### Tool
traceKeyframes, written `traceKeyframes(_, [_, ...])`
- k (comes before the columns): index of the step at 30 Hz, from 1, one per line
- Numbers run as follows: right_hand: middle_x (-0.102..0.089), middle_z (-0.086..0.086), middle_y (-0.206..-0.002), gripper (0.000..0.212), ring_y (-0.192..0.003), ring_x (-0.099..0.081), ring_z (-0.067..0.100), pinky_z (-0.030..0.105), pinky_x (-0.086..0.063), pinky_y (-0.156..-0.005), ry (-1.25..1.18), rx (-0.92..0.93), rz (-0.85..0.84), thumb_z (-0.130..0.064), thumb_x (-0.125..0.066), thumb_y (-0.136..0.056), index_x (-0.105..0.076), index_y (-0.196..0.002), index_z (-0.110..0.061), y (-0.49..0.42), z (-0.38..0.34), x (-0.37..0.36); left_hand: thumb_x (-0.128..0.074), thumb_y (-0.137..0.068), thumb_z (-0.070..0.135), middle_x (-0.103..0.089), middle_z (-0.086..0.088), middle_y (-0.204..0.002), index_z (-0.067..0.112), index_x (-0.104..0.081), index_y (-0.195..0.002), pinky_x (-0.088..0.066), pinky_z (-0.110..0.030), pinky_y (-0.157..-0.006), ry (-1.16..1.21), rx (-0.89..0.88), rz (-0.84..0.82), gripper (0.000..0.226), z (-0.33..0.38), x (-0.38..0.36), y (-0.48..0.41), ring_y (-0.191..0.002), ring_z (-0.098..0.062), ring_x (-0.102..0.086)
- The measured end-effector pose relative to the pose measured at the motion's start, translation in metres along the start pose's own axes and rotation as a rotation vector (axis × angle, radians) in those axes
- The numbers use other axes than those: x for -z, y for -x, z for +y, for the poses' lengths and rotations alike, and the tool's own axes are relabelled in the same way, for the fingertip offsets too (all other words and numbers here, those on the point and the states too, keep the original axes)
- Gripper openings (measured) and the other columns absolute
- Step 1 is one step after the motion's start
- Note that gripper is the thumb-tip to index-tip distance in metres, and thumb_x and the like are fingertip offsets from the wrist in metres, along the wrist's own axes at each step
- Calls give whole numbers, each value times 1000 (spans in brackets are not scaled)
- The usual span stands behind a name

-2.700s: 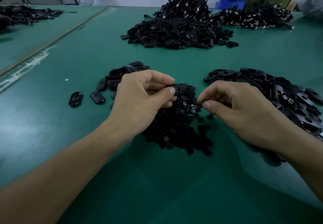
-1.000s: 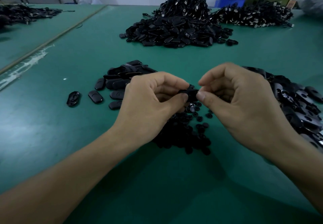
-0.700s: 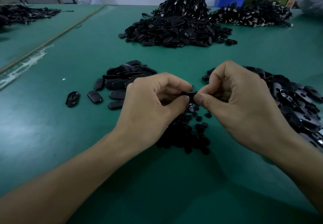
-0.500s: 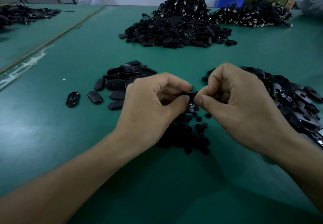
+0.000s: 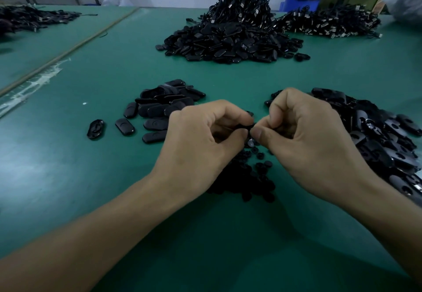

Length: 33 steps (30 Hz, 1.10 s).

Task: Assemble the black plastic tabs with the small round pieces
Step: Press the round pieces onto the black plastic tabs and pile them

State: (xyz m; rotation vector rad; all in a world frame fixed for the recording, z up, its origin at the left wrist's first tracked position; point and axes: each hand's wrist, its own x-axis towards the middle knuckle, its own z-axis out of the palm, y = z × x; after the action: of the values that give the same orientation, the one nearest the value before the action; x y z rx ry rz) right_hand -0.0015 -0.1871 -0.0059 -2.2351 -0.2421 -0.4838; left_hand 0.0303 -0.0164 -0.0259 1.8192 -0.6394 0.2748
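Observation:
My left hand point(image 5: 201, 145) pinches a black plastic tab point(image 5: 245, 126) between thumb and curled fingers. My right hand point(image 5: 306, 143) meets it fingertip to fingertip, thumb and forefinger pinched on the tab's right end; whether a small round piece sits under those fingers is hidden. Beneath both hands lies a heap of small round pieces point(image 5: 246, 177). A small pile of tabs point(image 5: 164, 107) sits left of my left hand, and a wider pile of open tab shells point(image 5: 379, 136) spreads to the right of my right hand.
The green table point(image 5: 68, 166) carries a big mound of black tabs point(image 5: 228, 40) at the back centre with tangled cables point(image 5: 242, 2) on top. More cable ends point(image 5: 328, 22) lie back right, another dark pile point(image 5: 29, 18) back left. A blue bin point(image 5: 299, 0) stands beyond.
My right hand picked a round piece off the heap and rose to meet the tab in my left hand. Over the last half second both hands have stayed pressed together, almost still.

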Motion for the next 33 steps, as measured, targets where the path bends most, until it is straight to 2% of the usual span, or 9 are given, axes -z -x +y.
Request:
traceKeyframes(6, [-67, -9, -74, 35, -63, -58, 10, 29, -46, -53, 134, 26, 34, -23, -73, -85, -43, -73, -37, 4, -2, 0, -73, -83, -4, -76, 9, -79, 18, -75, -91, -58, -20, -70, -50, -79, 25, 23, 4, -4, 4, -72, -3, -72])
traceKeyframes(10, [-65, -4, -70, 33, -58, -56, 11, 35, -49, -54, 82, -4, -4, -21, -73, -85, -45, -73, -34, 3, -4, 3, -72, -83, -7, -76, 10, -82, 12, -76, -92, -57, -18, -70, -72, -111, 19, 21, 6, -5, 6, -73, -1, -72])
traceKeyframes(13, [-68, -8, -75, 29, -69, -65, 20, 49, -56, -64, -33, -77, -33, -18, -73, -83, -48, -75, -31, 2, -3, 5, -70, -84, -7, -76, 10, -84, 11, -77, -93, -59, -21, -70, -98, -141, 9, 21, 9, -6, 7, -74, -1, -72])
traceKeyframes(16, [-71, -11, -76, 30, -67, -66, 20, 51, -57, -63, -94, -91, -24, -16, -73, -81, -48, -73, -28, 1, -2, 5, -71, -85, -5, -76, 12, -82, 13, -77, -93, -58, -20, -67, -80, -120, 24, 21, 8, -6, 6, -72, -2, -72])
traceKeyframes(21, [-72, -17, -75, 45, -66, -69, 6, 33, -57, -58, -69, -28, 43, -10, -77, -82, -41, -67, -31, 3, -1, -3, -71, -86, -4, -76, 11, -81, 15, -76, -92, -61, -28, -69, -43, -44, 28, 21, 4, -6, 4, -74, -6, -73])
traceKeyframes(23, [-72, -17, -74, 46, -69, -70, 2, 22, -53, -56, -74, -18, 73, -11, -78, -81, -40, -65, -31, 3, 0, -6, -71, -84, -5, -76, 11, -82, 17, -76, -92, -61, -28, -71, -55, -37, 38, 24, 2, -6, 4, -75, -5, -73])
traceKeyframes(24, [-72, -15, -73, 45, -71, -70, 0, 22, -53, -57, -83, -20, 82, -12, -78, -81, -40, -65, -30, 3, 0, -7, -72, -83, -5, -76, 12, -81, 18, -76, -92, -60, -27, -71, -69, -38, 48, 26, 2, -6, 4, -75, -4, -73])
traceKeyframes(28, [-73, -10, -72, 41, -74, -71, 1, 39, -58, -66, -104, -50, 109, -12, -78, -80, -43, -64, -26, 2, 0, -12, -74, -80, -5, -74, 17, -81, 20, -75, -92, -57, -17, -68, -103, -50, 97, 29, 1, -6, 3, -73, 1, -71])
traceKeyframes(33, [-70, 2, -69, 39, -75, -72, 7, 46, -58, -66, -106, -50, 128, -10, -77, -83, -44, -65, -20, 1, 0, -14, -75, -81, -4, -74, 18, -86, 18, -75, -94, -57, -17, -72, -146, -75, 112, 26, 1, -6, 2, -76, 3, -70])
